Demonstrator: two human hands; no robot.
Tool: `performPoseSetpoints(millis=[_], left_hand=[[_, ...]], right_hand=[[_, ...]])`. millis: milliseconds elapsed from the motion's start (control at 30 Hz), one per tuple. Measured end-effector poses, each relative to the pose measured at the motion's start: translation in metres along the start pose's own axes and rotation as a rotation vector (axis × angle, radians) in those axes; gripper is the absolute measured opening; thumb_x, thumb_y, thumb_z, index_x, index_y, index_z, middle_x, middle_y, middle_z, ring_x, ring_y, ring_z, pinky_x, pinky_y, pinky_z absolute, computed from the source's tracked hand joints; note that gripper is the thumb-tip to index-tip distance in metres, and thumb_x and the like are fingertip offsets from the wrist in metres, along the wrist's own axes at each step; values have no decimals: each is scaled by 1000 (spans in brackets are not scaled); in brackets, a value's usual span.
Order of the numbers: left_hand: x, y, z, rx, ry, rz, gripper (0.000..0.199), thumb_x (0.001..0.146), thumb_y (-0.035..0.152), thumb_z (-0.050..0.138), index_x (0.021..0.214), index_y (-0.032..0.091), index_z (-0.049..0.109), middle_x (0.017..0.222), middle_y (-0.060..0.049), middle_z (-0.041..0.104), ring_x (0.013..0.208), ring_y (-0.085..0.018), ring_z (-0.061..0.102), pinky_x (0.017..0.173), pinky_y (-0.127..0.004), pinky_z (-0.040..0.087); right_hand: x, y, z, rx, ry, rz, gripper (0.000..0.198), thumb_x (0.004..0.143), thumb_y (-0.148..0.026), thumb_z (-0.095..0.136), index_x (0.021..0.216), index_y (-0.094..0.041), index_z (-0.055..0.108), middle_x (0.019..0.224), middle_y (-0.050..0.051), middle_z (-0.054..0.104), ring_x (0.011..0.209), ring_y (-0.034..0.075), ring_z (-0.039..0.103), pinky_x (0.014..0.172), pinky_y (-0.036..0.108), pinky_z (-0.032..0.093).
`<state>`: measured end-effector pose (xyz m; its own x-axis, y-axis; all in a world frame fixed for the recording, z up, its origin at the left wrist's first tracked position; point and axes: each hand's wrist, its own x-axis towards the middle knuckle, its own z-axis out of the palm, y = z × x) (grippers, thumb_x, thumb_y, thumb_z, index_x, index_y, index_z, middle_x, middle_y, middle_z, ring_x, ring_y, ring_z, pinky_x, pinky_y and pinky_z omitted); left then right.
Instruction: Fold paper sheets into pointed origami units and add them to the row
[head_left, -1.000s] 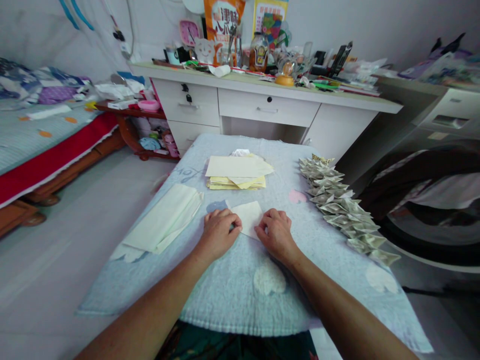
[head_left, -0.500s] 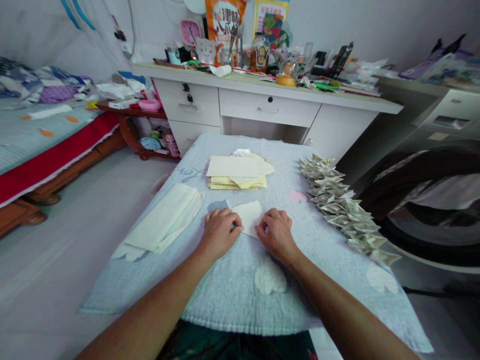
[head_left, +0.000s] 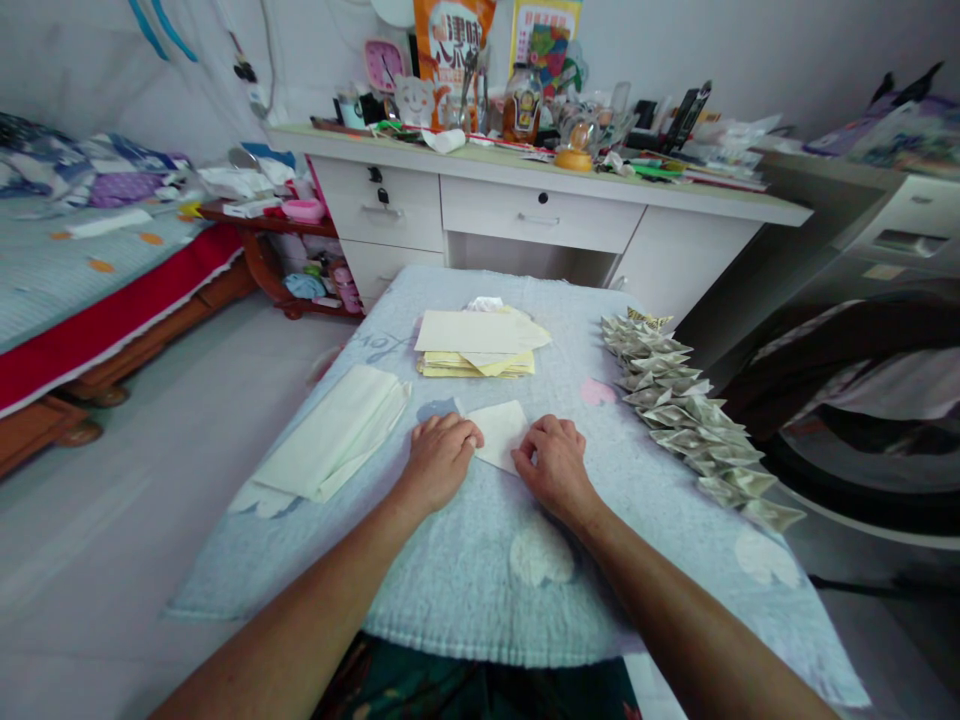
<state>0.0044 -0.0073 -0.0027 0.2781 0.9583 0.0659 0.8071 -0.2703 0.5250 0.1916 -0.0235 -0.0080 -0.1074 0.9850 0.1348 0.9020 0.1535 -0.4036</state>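
Note:
A small folded sheet of pale paper [head_left: 498,432] lies on the cloth-covered table between my two hands. My left hand [head_left: 442,455] rests over its left end, fingers bent together, with thumb and forefinger closed on the edge. At the opposite end my right hand [head_left: 553,460] is curled, its thumb and fingertips closed at the paper's right edge. Just beyond sits a stack of cream and yellow paper [head_left: 472,335]. To the left of my left hand lies a larger pile of folded pale sheets [head_left: 330,430].
A long row of pointed folded-paper pieces [head_left: 686,415] runs along the table's right side. Behind the table stands a white desk [head_left: 540,215] crowded with jars and packets. A front-loading washing machine [head_left: 892,400] is at right, a bed [head_left: 112,270] at left.
My left thumb has drawn in against the forefinger, closing the gap seen between them before. The right hand and the paper stay nearly in place; the view shifts slightly.

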Motion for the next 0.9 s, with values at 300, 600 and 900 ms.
performPoseSetpoints(millis=[300,600,900], left_hand=[[0,-1,1,17,2,2,23,89,28,42,86,24,65,94,-2,63,95,-22,52,84,-38,34],[0,2,1,47,19,-7,9,81,31,58,82,24,64,93,-1,63,95,-23,52,84,-38,33],[0,3,4,74,41,-12,4,79,27,60,79,25,63,91,-1,63,93,-23,52,83,-38,33]], right_hand=[[0,-2,-3,3,-4,-7,14,81,-24,60,68,-18,62,92,8,56,93,24,43,79,36,30],[0,1,1,15,17,-12,14,81,-24,60,68,-18,63,92,8,56,92,23,43,78,36,29],[0,-2,-1,-17,6,-13,13,82,-25,60,70,-18,61,92,7,56,93,24,43,79,36,29]])
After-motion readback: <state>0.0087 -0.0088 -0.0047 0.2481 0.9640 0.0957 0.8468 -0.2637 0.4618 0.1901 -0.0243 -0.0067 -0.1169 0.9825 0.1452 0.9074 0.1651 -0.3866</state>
